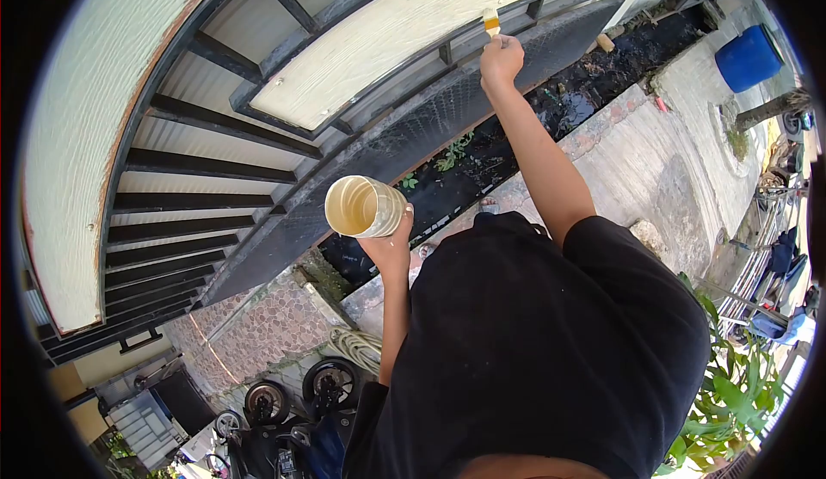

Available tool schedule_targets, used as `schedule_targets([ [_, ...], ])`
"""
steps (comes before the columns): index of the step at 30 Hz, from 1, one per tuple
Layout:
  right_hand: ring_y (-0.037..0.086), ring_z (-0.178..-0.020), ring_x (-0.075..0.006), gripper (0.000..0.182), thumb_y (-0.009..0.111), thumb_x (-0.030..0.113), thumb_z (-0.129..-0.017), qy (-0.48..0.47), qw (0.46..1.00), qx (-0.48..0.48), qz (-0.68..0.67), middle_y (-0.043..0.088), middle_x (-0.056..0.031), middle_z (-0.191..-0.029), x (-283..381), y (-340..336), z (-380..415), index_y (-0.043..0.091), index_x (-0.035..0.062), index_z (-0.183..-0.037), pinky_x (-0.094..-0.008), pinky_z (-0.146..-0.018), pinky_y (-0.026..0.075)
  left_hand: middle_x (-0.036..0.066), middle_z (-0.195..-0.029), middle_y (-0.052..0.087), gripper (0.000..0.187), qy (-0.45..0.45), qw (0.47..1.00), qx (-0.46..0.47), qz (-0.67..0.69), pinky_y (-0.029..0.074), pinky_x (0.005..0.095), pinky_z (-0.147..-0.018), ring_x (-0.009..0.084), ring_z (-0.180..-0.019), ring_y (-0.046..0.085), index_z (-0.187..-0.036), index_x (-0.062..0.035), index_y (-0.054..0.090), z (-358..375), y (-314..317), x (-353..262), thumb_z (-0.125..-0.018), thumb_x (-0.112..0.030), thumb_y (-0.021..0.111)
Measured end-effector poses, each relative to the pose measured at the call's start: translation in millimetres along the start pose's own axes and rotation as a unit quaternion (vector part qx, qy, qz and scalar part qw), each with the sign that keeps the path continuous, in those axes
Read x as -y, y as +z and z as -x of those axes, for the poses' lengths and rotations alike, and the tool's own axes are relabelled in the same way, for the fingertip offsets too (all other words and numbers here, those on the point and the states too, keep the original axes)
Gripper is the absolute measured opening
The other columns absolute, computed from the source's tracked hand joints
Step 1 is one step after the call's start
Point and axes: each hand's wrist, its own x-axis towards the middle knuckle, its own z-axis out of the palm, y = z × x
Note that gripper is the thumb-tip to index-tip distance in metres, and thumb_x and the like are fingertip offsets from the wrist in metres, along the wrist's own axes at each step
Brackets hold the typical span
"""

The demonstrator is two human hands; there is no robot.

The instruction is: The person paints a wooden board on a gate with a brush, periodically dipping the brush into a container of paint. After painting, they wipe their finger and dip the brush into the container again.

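Note:
My right hand (502,59) is closed round the handle of a small paintbrush (491,25), arm stretched out. The brush's bristle tip meets the lower edge of a cream-painted panel (379,59) fixed to a black metal gate. In front of my body, my left hand (389,251) grips a cream plastic cup (368,207), tilted so its opening faces me. Pale paint coats the cup's inner wall; how much lies at the bottom is hard to tell.
Black metal bars (202,165) and another cream panel (77,148) are on the left. A dark, wet drainage ditch (581,92) runs along the gate's foot. Beyond are a blue barrel (748,58), parked motorcycles (297,427), a coiled hose (354,347) and a leafy plant (731,393).

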Motion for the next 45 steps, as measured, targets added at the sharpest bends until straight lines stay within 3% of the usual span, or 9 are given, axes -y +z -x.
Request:
schedule_targets([
  [5, 0.076, -0.088, -0.0324, 0.021, 0.065, 0.01, -0.099, -0.025, 0.997, 0.08, 0.006, 0.076, -0.0231, -0.094, -23, 26, 26, 0.073, -0.008, -0.105, -0.0428, -0.082, 0.057, 0.012, -0.118, 0.071, 0.054, 0.009, 1.0, 0.006, -0.004, 0.051, 0.0379, -0.104, 0.0204, -0.107, 0.069, -0.129, 0.0024, 0.061, -2, -1, -2, -0.081, -0.002, 0.087],
  [7, 0.075, -0.082, -0.0266, 0.02, 0.065, 0.01, -0.1, 0.079, 0.975, 0.206, -0.032, 0.076, -0.0188, -0.087, -13, 8, 49, 0.073, -0.0083, -0.103, -0.0395, -0.077, 0.057, 0.012, -0.12, 0.07, 0.057, -0.004, 1.0, 0.003, -0.002, 0.051, 0.0378, -0.104, 0.0209, -0.109, 0.068, -0.131, 0.0028, 0.058, -3, -3, 0, -0.082, -0.002, 0.087],
  [13, 0.075, -0.08, -0.0241, 0.02, 0.066, 0.01, -0.099, 0.021, 0.999, 0.025, -0.006, 0.076, -0.0189, -0.087, 12, -11, 12, 0.075, -0.0079, -0.103, -0.0399, -0.075, 0.057, 0.012, -0.12, 0.071, 0.057, 0.0, 1.0, 0.004, 0.002, 0.051, 0.0375, -0.105, 0.0209, -0.109, 0.069, -0.131, 0.0032, 0.059, -3, -6, 2, -0.081, -0.001, 0.087],
  [19, 0.076, -0.085, -0.0259, 0.021, 0.065, 0.01, -0.098, 0.069, 0.984, 0.164, -0.019, 0.077, -0.0205, -0.09, -13, 15, 38, 0.076, -0.0079, -0.102, -0.0389, -0.078, 0.058, 0.012, -0.119, 0.072, 0.054, 0.003, 1.0, 0.006, -0.024, 0.051, 0.0375, -0.104, 0.0211, -0.108, 0.07, -0.128, 0.0034, 0.062, -4, -7, 8, -0.08, -0.001, 0.087],
  [29, 0.076, -0.085, -0.0319, 0.021, 0.065, 0.012, -0.098, 0.005, 0.996, 0.086, 0.01, 0.078, -0.0225, -0.093, -6, 25, 46, 0.075, -0.0066, -0.101, -0.0412, -0.08, 0.058, 0.014, -0.127, 0.068, 0.065, -0.013, 1.0, 0.016, -0.023, 0.05, 0.0388, -0.108, 0.0229, -0.115, 0.067, -0.135, 0.0046, 0.058, 0, -6, 2, -0.078, 0.0, 0.09],
  [31, 0.066, -0.072, -0.0167, 0.019, 0.065, 0.009, -0.101, 0.073, 0.971, 0.225, -0.039, 0.07, -0.0103, -0.079, -9, 14, 65, 0.072, -0.0086, -0.101, -0.0334, -0.065, 0.05, 0.014, -0.127, 0.068, 0.065, -0.022, 1.0, 0.019, -0.003, 0.05, 0.0387, -0.107, 0.0231, -0.115, 0.067, -0.135, 0.0049, 0.058, 0, -4, 3, -0.078, 0.0, 0.09],
  [34, 0.076, -0.089, -0.0317, 0.021, 0.067, 0.014, -0.098, 0.024, 0.972, 0.231, 0.029, 0.077, -0.0212, -0.091, -7, -13, 70, 0.075, -0.0056, -0.1, -0.0407, -0.081, 0.057, 0.014, -0.126, 0.068, 0.065, -0.023, 1.0, 0.015, -0.003, 0.05, 0.0389, -0.107, 0.0232, -0.115, 0.068, -0.134, 0.0048, 0.058, 0, -1, -3, -0.078, -0.001, 0.09],
  [40, 0.075, -0.088, -0.0367, 0.019, 0.069, 0.012, -0.099, -0.052, 0.998, 0.046, 0.012, 0.075, -0.0241, -0.093, -7, 13, 13, 0.072, -0.0047, -0.107, -0.0446, -0.082, 0.056, 0.012, -0.122, 0.071, 0.057, -0.001, 1.0, 0.003, -0.012, 0.051, 0.0382, -0.105, 0.0211, -0.111, 0.069, -0.131, 0.0029, 0.061, 3, -2, -1, -0.081, -0.003, 0.088],
  [45, 0.074, -0.08, -0.0308, 0.019, 0.07, 0.014, -0.099, -0.05, 0.973, 0.227, 0.01, 0.074, -0.0201, -0.084, -3, 18, 99, 0.073, -0.0033, -0.107, -0.0424, -0.075, 0.055, 0.012, -0.12, 0.072, 0.055, 0.008, 1.0, 0.014, -0.016, 0.051, 0.0379, -0.105, 0.0207, -0.109, 0.07, -0.129, 0.0027, 0.062, 3, -2, 5, -0.081, -0.003, 0.088],
])
